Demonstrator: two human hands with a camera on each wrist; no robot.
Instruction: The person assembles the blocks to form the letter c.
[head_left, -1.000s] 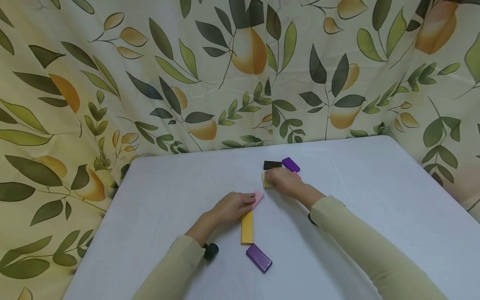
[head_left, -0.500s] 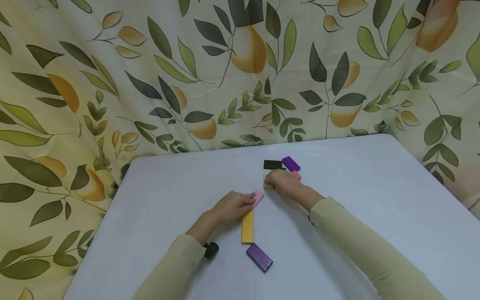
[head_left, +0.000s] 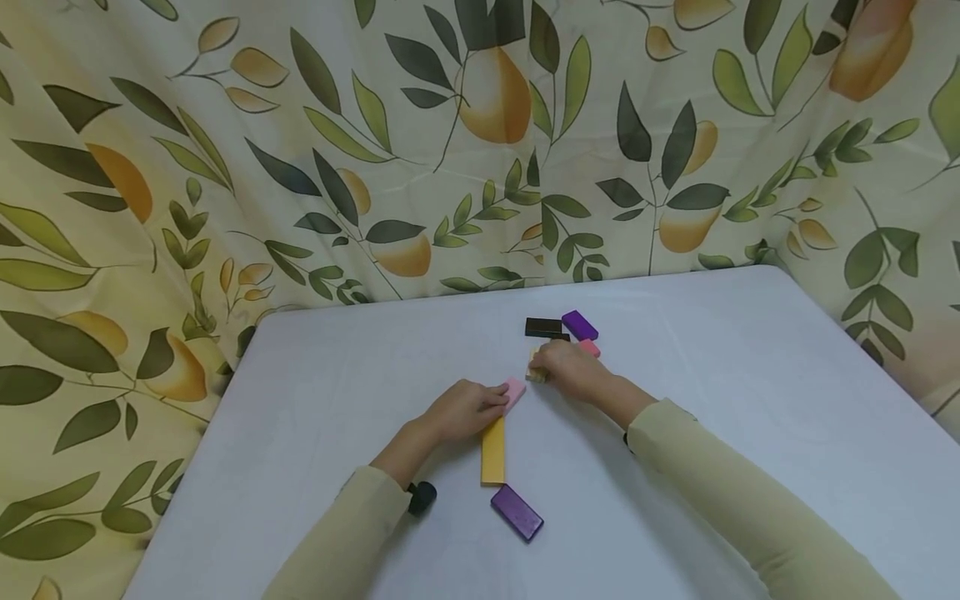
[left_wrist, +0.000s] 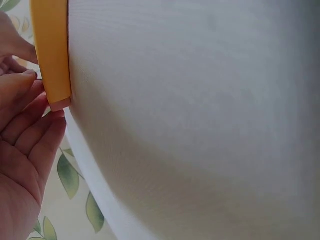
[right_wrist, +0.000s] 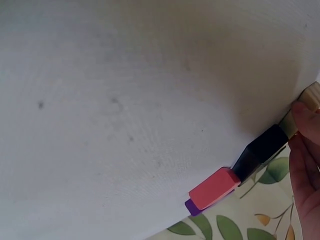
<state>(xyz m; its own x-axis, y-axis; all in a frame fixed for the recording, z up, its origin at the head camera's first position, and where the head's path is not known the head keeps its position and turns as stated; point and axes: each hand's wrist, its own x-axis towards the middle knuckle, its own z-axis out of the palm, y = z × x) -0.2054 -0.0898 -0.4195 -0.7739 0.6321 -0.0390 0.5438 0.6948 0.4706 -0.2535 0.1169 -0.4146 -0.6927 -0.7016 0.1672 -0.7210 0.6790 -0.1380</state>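
My left hand [head_left: 467,408] pinches a pink block [head_left: 513,393] lying at the far end of a flat yellow block [head_left: 492,454]. In the left wrist view, thumb and fingertips meet by the end of the yellow block [left_wrist: 51,50]. My right hand [head_left: 573,368] pinches a cream block [head_left: 536,372], partly hidden under the fingers. The right wrist view shows thumb and fingers around that cream block [right_wrist: 311,97], beside a black block [right_wrist: 267,144]. The cream block stands a little apart from the pink one.
Behind the right hand lie a dark block [head_left: 543,327], a bright purple block [head_left: 580,325] and a coral block [head_left: 590,347]. Nearer the body, a dull purple block [head_left: 517,512] touches the yellow one's near corner. A leaf-patterned curtain [head_left: 480,167] borders the white table [head_left: 337,367].
My right hand has drawn the cream block slightly nearer and turned it, away from the dark block; another dark edge now shows beside it. My left hand stays in place on the pink block.
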